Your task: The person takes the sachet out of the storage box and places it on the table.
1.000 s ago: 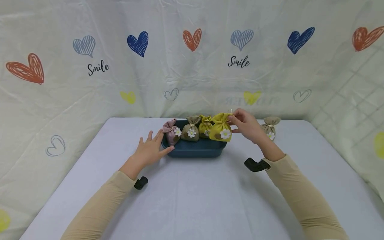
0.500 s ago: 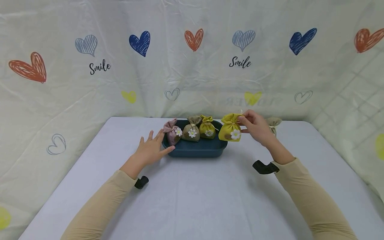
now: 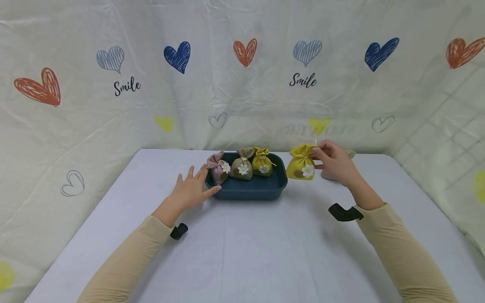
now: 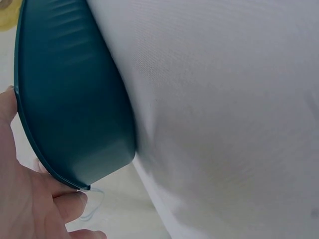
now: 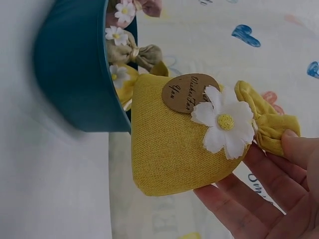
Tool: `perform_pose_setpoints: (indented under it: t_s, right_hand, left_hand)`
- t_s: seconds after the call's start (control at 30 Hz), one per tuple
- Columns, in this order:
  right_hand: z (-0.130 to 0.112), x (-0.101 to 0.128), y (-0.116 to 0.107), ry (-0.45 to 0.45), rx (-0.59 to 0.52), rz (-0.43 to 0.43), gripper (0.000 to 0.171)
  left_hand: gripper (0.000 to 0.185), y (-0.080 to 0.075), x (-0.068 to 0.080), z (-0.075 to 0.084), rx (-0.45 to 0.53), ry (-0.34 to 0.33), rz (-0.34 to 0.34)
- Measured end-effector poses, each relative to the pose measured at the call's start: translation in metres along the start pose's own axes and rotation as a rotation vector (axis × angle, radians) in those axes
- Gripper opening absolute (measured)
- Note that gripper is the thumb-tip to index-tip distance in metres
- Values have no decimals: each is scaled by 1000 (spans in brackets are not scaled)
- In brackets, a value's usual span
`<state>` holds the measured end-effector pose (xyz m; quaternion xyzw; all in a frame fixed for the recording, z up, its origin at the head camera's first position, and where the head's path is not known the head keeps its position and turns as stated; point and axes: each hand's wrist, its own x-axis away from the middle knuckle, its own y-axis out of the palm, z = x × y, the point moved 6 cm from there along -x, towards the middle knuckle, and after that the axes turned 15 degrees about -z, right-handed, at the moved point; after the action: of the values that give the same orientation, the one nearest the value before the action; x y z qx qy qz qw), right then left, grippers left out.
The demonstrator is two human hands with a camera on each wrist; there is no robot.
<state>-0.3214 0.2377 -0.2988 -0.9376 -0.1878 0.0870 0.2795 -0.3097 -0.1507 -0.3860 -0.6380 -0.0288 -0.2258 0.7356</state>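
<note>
Your right hand (image 3: 335, 164) pinches the gathered neck of a yellow sachet (image 3: 302, 168) between thumb and fingertips; in the right wrist view the fingers (image 5: 259, 184) cradle its side, and a white fabric daisy and a round brown tag show on its front. A second ago this sachet hung over the right end of the teal tray (image 3: 246, 190); half a second ago it was crossing the tray's right rim. Now it is fully outside, just to the right of the tray and low over the worktop (image 3: 242, 244). Whether it touches the worktop cannot be told. Judging from this, the sachet is out of the tray and close to being set down beside it.

Your left hand (image 3: 191, 191) lies spread, fingers straight, its fingertips against the tray's left end, where it was a second ago; the left wrist view shows fingers at the tray's rim (image 4: 60, 99).

Counted: one tray. Inside it stand three sachets in a row: a pink sachet (image 3: 217, 167) at the left end, a tan sachet (image 3: 242, 164) in the middle, and a second yellow-green sachet (image 3: 262, 162) to its right. Outside, right of the tray, is the held yellow sachet, and behind your right hand a beige sachet (image 3: 350, 154), mostly hidden. That makes five sachets. Behind everything hangs a cloth backdrop (image 3: 242, 75) printed with hearts.
</note>
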Motion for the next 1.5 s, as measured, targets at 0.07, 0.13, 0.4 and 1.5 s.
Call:
perform_pose_setpoints:
  t_s: [0.07, 0.13, 0.4, 1.5]
  right_hand:
    - [2, 2, -3, -5, 1, 13, 30]
    - [3, 4, -5, -9, 3, 29, 31]
    - [7, 16, -18, 14, 41, 66, 36]
    - [48, 56, -68, 103, 47, 194, 39]
  left_hand:
    - [93, 0, 1, 0, 5, 0, -1]
    - [93, -1, 1, 0, 2, 2, 1]
    - [92, -2, 0, 1, -1, 1, -2]
    - [93, 0, -1, 1, -9, -18, -14]
